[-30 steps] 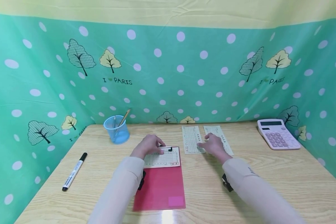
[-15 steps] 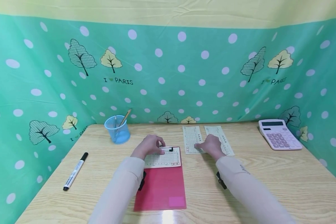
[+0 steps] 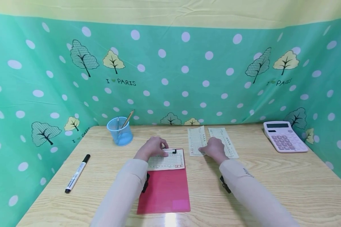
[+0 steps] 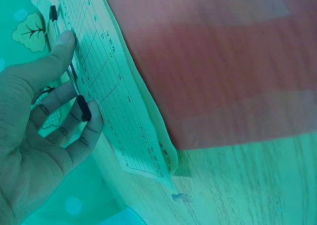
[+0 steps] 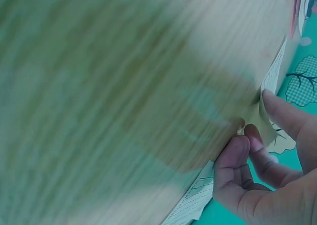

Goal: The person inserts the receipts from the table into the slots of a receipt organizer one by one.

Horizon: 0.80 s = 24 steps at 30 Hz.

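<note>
A red clipboard point(image 3: 164, 192) lies in front of me with a printed form point(image 3: 166, 162) under its wire clip point(image 4: 70, 71). My left hand point(image 3: 153, 147) pinches that clip, thumb on the near side and fingers behind it; in the left wrist view the form looks like several layers. To the right, my right hand point(image 3: 215, 148) pinches the right edge of a loose printed form point(image 3: 196, 138), whose paper bends up off the table. Another printed form point(image 3: 224, 138) lies just right of it, partly covered by the hand.
A blue mesh pen cup point(image 3: 120, 132) with pencils stands at the back left. A black-capped marker point(image 3: 77, 173) lies at the left. A pink calculator point(image 3: 284, 135) sits at the back right. A green patterned curtain point(image 3: 184, 78) closes off the back and sides.
My right hand has shifted slightly left, taken hold of the loose form's edge and begun lifting it, so the sheet now bows. My left hand stays on the clip.
</note>
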### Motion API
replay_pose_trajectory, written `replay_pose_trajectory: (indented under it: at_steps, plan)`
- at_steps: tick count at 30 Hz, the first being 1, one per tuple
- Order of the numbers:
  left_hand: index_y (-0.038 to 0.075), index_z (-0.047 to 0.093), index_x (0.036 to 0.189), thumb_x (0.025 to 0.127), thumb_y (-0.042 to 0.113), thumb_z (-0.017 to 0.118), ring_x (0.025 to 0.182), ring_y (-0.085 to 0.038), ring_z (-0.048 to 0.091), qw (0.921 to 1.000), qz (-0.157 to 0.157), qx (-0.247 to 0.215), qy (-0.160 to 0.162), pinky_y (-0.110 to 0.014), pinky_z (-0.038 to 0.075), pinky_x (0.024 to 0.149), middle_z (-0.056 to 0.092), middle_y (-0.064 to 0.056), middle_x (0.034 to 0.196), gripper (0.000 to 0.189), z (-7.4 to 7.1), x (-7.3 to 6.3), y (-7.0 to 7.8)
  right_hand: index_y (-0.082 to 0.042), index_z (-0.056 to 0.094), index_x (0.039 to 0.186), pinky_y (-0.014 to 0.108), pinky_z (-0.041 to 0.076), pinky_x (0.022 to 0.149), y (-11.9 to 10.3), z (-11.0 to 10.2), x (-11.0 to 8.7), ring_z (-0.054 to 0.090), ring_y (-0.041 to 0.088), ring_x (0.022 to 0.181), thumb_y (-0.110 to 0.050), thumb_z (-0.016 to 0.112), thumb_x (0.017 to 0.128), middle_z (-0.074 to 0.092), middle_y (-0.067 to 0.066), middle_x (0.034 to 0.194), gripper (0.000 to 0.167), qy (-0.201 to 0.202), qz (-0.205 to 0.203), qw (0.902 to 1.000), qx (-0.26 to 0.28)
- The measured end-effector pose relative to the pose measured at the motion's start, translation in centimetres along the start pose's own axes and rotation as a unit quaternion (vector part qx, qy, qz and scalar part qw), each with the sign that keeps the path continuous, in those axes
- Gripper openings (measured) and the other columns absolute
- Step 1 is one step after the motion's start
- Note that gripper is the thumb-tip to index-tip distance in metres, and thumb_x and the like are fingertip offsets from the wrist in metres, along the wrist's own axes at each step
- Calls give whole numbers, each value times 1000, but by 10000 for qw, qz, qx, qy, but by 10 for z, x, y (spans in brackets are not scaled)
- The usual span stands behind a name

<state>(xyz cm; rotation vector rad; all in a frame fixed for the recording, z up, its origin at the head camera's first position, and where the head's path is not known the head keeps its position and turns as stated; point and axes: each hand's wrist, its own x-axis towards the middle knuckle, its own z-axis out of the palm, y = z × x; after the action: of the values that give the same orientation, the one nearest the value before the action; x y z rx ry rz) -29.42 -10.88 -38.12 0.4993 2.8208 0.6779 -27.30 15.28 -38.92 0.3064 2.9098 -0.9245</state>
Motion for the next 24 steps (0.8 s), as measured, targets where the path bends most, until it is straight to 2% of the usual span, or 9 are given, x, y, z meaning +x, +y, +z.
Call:
replay_pose_trajectory:
  at_steps: [11,16,20,22,24]
  plan:
    - [12,77,101,83,23,87,84,-18,56,10000,17,-54,-12,-36,49,80,64,-4,89,24,-2,-3,4,-12,37,63,25,33,51,6,-5,-3,36,12,51,-12,78,88,35,-2,57,48,65,-230,9996,178]
    - [11,77,100,83,22,87,84,-19,56,9999,79,61,8,-36,49,80,64,-5,87,22,-3,-3,4,-9,41,70,27,35,55,8,-9,-3,40,15,58,-10,74,91,39,1,64,39,149,-268,9992,275]
    - [12,77,99,83,23,87,85,-19,56,9999,93,81,2,-37,49,82,64,-5,87,22,-2,-2,3,3,59,87,30,41,60,10,-12,-5,51,21,70,-11,74,91,59,12,81,21,259,-392,9983,347]
    - [12,77,99,82,23,87,85,-19,56,10000,70,45,-13,-37,49,82,64,-5,87,23,-1,-2,3,8,65,101,30,43,63,12,-14,-5,56,25,77,-11,74,91,67,18,95,23,311,-502,9976,354]
    - [12,77,99,81,23,88,85,-19,55,10000,52,-3,-31,-37,48,82,64,-5,87,23,-1,-1,3,9,66,111,30,44,61,15,-16,-5,59,25,77,-12,73,92,69,21,101,30,308,-550,9971,436]
